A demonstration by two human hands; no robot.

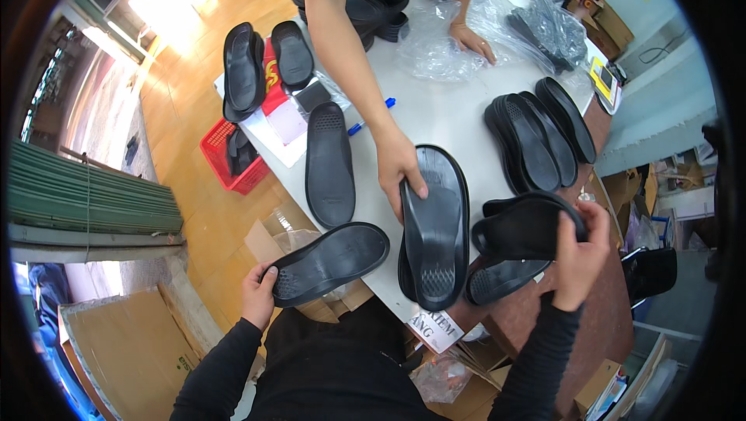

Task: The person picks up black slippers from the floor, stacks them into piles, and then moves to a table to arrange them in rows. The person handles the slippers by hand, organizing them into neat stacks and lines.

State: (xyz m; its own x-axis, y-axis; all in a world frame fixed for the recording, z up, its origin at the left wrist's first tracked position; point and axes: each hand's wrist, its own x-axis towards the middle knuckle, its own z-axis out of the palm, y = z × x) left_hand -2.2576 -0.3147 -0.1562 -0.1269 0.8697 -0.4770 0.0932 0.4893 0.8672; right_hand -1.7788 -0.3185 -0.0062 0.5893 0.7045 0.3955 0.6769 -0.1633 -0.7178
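Observation:
My left hand [259,295] grips one end of a black shoe sole [332,264], held level at the table's near edge with its textured patch by my fingers. My right hand [583,254] is closed on the end of another dark shoe sole [517,227], tilted, whose far end shows a second layer. Below it lies a further sole [501,280]. Between my hands is a small stack of soles [441,227], touched by a co-worker's hand [400,168] reaching from across the table. A single sole [330,165] lies flat beyond my left hand.
The white table [431,114] carries several soles [536,141] at right and a pair [245,71] at far left. Clear plastic bags [443,40] lie under the co-worker's other hand. A blue pen [371,116], a red basket [237,179] and cardboard boxes [128,343] are nearby.

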